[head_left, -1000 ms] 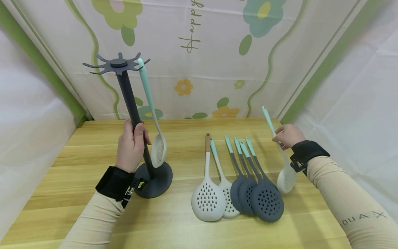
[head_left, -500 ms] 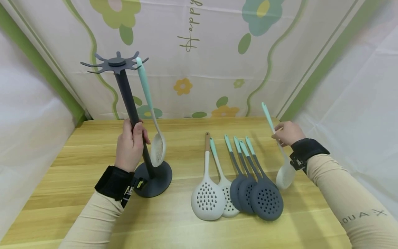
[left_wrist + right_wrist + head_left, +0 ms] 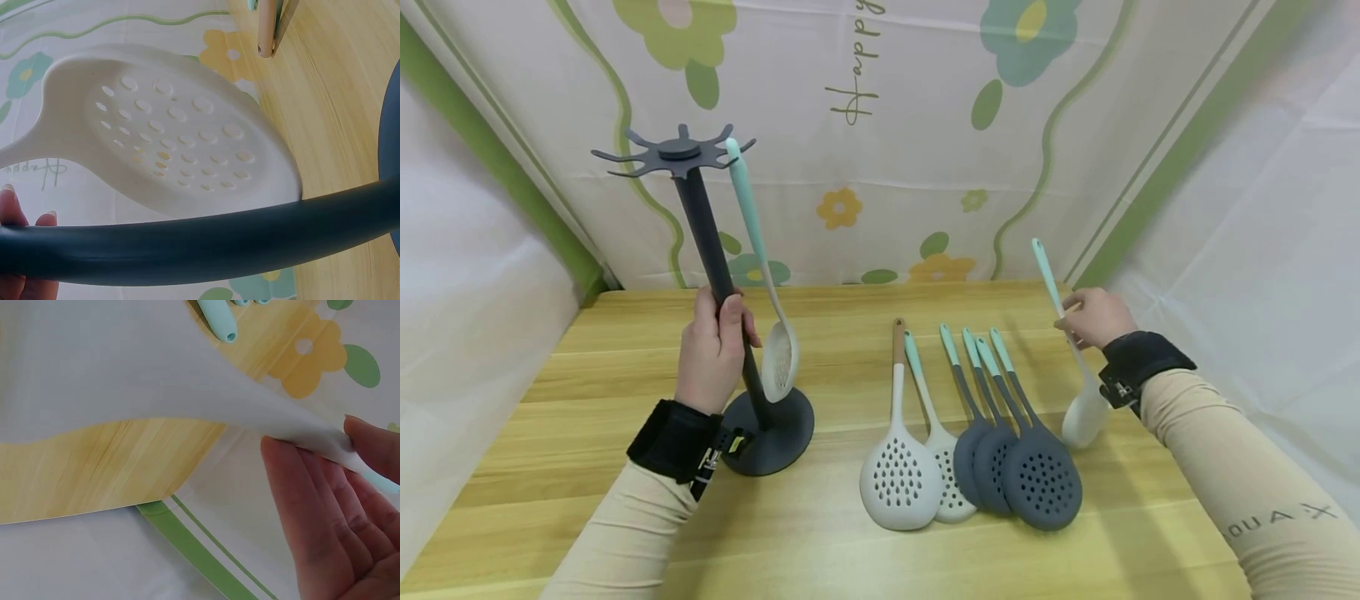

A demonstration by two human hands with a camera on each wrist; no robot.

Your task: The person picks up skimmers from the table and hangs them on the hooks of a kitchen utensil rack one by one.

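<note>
My left hand (image 3: pixel 711 350) grips the post of a dark utensil stand (image 3: pixel 703 225), with fingers and thumb round it. The stand has a round base and a ring of hooks on top. From a right-hand hook hangs a white slotted spoon (image 3: pixel 780 362) with a mint handle; its perforated bowl fills much of the left wrist view. At the far right, my right hand (image 3: pixel 1097 318) pinches the neck of another white slotted spoon (image 3: pixel 1084 417) with a mint handle. Its handle points up, and its bowl hangs low, blurred in the right wrist view.
Between the hands lie a white skimmer (image 3: pixel 901 483) with a brown handle, a second white skimmer (image 3: pixel 951 492) partly under it, and several overlapping dark grey skimmers (image 3: pixel 1042 483) with mint handles. The wooden table (image 3: pixel 625 350) meets a flowered cloth (image 3: pixel 910 150) at its back edge.
My right hand has lifted its slotted spoon slightly, and the bowl has turned so its holes show less. The left hand, stand and hanging spoon keep their places apart from a slight view shift.
</note>
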